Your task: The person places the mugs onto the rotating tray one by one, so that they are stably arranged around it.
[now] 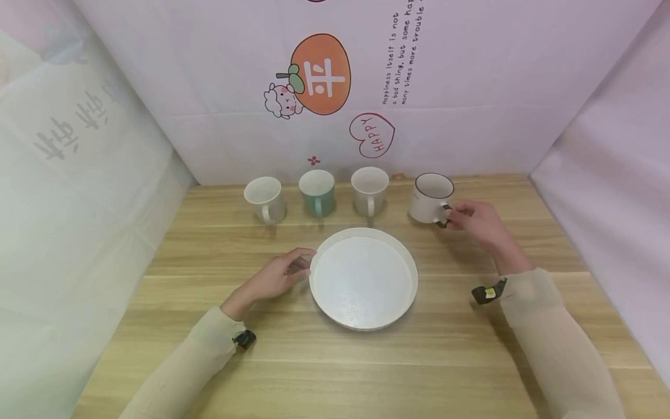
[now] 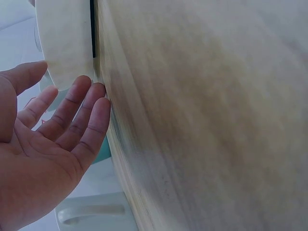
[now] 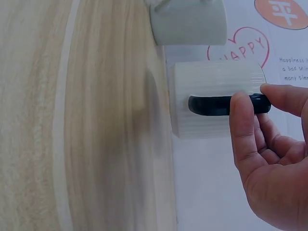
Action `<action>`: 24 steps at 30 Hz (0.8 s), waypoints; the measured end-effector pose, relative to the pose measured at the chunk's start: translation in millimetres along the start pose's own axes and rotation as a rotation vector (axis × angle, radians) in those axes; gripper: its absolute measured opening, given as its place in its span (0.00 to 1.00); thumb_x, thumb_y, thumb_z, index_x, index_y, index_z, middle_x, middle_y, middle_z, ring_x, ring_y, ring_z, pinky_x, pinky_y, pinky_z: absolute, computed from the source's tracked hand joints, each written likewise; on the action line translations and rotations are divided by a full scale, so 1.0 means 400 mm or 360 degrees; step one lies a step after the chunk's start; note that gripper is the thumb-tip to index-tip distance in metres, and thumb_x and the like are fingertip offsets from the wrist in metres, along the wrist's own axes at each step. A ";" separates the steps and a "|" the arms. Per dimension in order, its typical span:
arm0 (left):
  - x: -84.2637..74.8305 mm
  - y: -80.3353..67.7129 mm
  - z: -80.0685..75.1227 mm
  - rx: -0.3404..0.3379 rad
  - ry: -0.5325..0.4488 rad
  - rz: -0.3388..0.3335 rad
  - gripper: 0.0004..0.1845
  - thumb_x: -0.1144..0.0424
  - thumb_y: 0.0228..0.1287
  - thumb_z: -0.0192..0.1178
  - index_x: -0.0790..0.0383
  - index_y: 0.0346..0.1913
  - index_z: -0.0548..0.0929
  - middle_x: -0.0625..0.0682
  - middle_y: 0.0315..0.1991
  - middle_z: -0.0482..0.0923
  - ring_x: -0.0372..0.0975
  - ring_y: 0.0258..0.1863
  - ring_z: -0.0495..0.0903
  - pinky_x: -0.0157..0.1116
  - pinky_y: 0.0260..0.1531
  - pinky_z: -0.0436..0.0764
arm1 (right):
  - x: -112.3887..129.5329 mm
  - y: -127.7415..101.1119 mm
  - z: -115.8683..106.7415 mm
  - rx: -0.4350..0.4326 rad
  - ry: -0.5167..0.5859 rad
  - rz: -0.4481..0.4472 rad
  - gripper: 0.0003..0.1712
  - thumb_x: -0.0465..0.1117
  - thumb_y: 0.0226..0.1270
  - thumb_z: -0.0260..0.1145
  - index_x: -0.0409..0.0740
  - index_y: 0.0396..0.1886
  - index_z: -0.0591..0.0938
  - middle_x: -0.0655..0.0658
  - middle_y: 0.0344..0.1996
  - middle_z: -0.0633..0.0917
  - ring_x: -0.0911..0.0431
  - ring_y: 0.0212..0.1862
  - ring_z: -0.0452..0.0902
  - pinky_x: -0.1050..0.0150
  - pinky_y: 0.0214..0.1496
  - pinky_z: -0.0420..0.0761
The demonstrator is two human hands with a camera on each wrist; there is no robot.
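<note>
My right hand pinches the black handle of a white mug with a dark rim, at the right end of a row of mugs. Thumb and fingers meet around the handle's upper part in the right wrist view. The mug is upright; whether its base touches the table I cannot tell. Beside the left edge of a round white tray is my left hand, fingers loosely bent and holding nothing. Its fingertips are at the tray's rim; contact is unclear.
Left of the held mug stand a white mug, a green mug and another white mug, handles facing me. They stand along the back of the wooden table, before a printed white cloth.
</note>
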State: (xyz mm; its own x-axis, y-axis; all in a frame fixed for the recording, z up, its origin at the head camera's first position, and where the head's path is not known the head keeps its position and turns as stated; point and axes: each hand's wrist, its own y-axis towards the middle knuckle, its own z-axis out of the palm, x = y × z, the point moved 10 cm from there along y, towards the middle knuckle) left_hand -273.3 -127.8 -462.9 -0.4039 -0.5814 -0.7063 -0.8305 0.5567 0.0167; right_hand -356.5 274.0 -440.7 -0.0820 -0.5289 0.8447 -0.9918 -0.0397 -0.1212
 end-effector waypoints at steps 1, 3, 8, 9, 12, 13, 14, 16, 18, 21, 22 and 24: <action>0.000 0.000 0.000 -0.0002 0.0003 0.0003 0.23 0.60 0.67 0.56 0.55 0.63 0.68 0.54 0.48 0.81 0.41 0.49 0.80 0.41 0.51 0.80 | 0.004 -0.003 0.000 -0.0003 -0.0006 -0.0011 0.28 0.53 0.67 0.59 0.32 0.52 0.75 0.41 0.41 0.83 0.53 0.39 0.84 0.43 0.62 0.68; 0.001 0.000 0.000 -0.0003 0.0006 0.0005 0.23 0.60 0.67 0.56 0.55 0.63 0.68 0.54 0.48 0.81 0.41 0.49 0.80 0.41 0.51 0.80 | 0.012 -0.008 -0.001 -0.0014 -0.0017 -0.0031 0.27 0.53 0.67 0.59 0.32 0.51 0.75 0.41 0.42 0.83 0.55 0.38 0.84 0.50 0.58 0.73; 0.001 0.000 -0.001 -0.0004 0.0012 0.0006 0.23 0.59 0.67 0.56 0.55 0.64 0.68 0.55 0.48 0.81 0.41 0.49 0.80 0.40 0.52 0.80 | 0.030 -0.021 0.001 -0.0018 -0.0010 -0.0055 0.25 0.51 0.67 0.59 0.33 0.50 0.76 0.38 0.44 0.83 0.61 0.35 0.83 0.69 0.46 0.78; 0.000 0.000 -0.002 -0.0004 0.0014 0.0006 0.23 0.60 0.67 0.56 0.55 0.64 0.68 0.55 0.48 0.81 0.41 0.49 0.80 0.41 0.52 0.79 | 0.033 -0.024 0.001 -0.0016 -0.0008 -0.0055 0.25 0.52 0.67 0.59 0.33 0.50 0.76 0.40 0.43 0.83 0.62 0.34 0.83 0.71 0.45 0.78; 0.001 0.000 -0.001 -0.0001 0.0009 -0.0001 0.23 0.59 0.67 0.56 0.55 0.64 0.68 0.55 0.48 0.81 0.41 0.49 0.80 0.41 0.52 0.80 | 0.049 -0.035 0.003 -0.0019 0.0014 -0.0080 0.24 0.50 0.67 0.60 0.33 0.49 0.76 0.42 0.40 0.84 0.63 0.33 0.83 0.72 0.42 0.79; 0.001 0.000 -0.001 -0.0001 0.0008 -0.0001 0.23 0.59 0.67 0.56 0.55 0.64 0.68 0.54 0.48 0.81 0.41 0.49 0.80 0.41 0.52 0.80 | 0.055 -0.040 0.002 -0.0024 0.0013 -0.0090 0.23 0.49 0.67 0.60 0.33 0.49 0.76 0.44 0.38 0.84 0.62 0.34 0.83 0.72 0.42 0.79; 0.001 0.000 -0.001 -0.0002 0.0009 -0.0001 0.23 0.59 0.67 0.56 0.54 0.64 0.68 0.54 0.48 0.81 0.41 0.49 0.80 0.41 0.52 0.80 | 0.061 -0.044 0.003 -0.0028 0.0014 -0.0101 0.23 0.49 0.67 0.60 0.33 0.49 0.76 0.45 0.37 0.84 0.62 0.34 0.83 0.72 0.42 0.79; 0.000 0.000 -0.001 -0.0004 0.0005 0.0003 0.23 0.59 0.67 0.56 0.54 0.64 0.68 0.54 0.48 0.81 0.41 0.49 0.80 0.42 0.51 0.80 | 0.074 -0.052 0.004 -0.0034 0.0029 -0.0127 0.22 0.47 0.67 0.61 0.32 0.48 0.76 0.45 0.36 0.84 0.60 0.34 0.83 0.72 0.41 0.80; -0.001 -0.001 -0.001 -0.0006 0.0008 0.0009 0.23 0.59 0.67 0.56 0.55 0.64 0.68 0.54 0.48 0.81 0.41 0.49 0.80 0.41 0.51 0.80 | 0.085 -0.060 0.005 -0.0036 0.0031 -0.0147 0.21 0.46 0.67 0.61 0.32 0.48 0.76 0.46 0.35 0.84 0.58 0.35 0.84 0.71 0.40 0.81; -0.003 -0.002 -0.002 -0.0005 0.0010 0.0011 0.23 0.60 0.67 0.56 0.55 0.64 0.68 0.55 0.48 0.81 0.41 0.49 0.80 0.41 0.51 0.80 | 0.102 -0.071 0.008 -0.0022 0.0017 -0.0173 0.22 0.47 0.67 0.61 0.32 0.47 0.76 0.45 0.35 0.84 0.58 0.34 0.83 0.71 0.40 0.81; -0.003 -0.002 -0.002 -0.0004 0.0010 0.0009 0.23 0.59 0.67 0.56 0.55 0.63 0.68 0.55 0.48 0.81 0.41 0.49 0.80 0.41 0.51 0.80 | 0.105 -0.075 0.009 -0.0016 0.0005 -0.0178 0.22 0.48 0.67 0.61 0.32 0.47 0.76 0.44 0.36 0.84 0.59 0.34 0.83 0.71 0.40 0.81; -0.003 -0.001 -0.002 -0.0004 0.0006 0.0004 0.23 0.59 0.67 0.56 0.55 0.63 0.68 0.55 0.48 0.81 0.41 0.49 0.80 0.41 0.51 0.80 | 0.111 -0.080 0.011 -0.0008 -0.0015 -0.0186 0.23 0.50 0.66 0.61 0.33 0.47 0.77 0.44 0.36 0.84 0.59 0.34 0.83 0.71 0.41 0.81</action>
State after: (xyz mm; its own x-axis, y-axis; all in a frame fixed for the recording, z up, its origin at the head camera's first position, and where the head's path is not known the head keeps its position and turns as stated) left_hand -272.7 -127.9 -461.5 -0.4072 -0.5821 -0.7038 -0.8305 0.5567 0.0201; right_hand -328.1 248.1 -401.6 0.0350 -0.5287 0.8481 -0.9951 -0.0972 -0.0195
